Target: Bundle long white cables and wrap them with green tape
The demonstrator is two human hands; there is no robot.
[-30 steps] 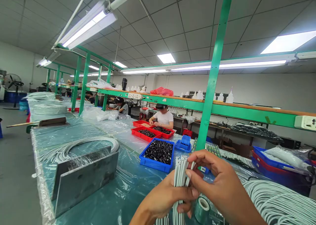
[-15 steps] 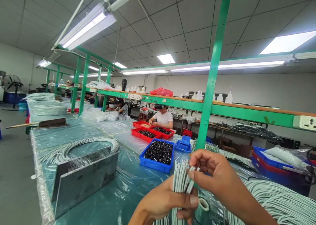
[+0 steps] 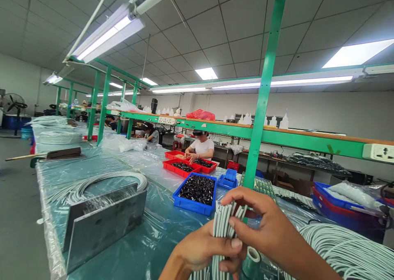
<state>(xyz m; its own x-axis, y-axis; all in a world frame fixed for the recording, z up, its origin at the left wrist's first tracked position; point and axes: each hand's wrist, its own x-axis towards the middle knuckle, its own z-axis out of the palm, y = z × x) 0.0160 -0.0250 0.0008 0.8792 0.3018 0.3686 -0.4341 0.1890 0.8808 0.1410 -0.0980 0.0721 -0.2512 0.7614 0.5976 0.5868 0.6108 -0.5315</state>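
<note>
Your left hand [image 3: 203, 249] has the cable bundle [image 3: 222, 224] wrapped tight, fingers [image 3: 235, 244] closed round its middle, held up over the desk [image 3: 138, 243], low and just in front of you. The bundle stands close to upright. Its long axis runs from below the bottom edge of the view up to the cut ends, and those ends splay a little to the right at the top.

Your right hand [image 3: 267, 231] is the one on those ends. It comes in from the right, fingers curled over the tips, thumb pressed against the side just beneath them, so it's pinched shut on the top of the bundle. So it's left hand low on the shaft, right hand high on the tips, and the two are almost touching.

A roll of green tape [image 3: 250, 260] sits just beside the lower bundle, under your right hand. The big grey cable coil [image 3: 344, 251] lies off to your right. The blue bin [image 3: 197, 192] of black parts is beyond the bundle, and the metal plate [image 3: 101, 222] is well apart on your left.
</note>
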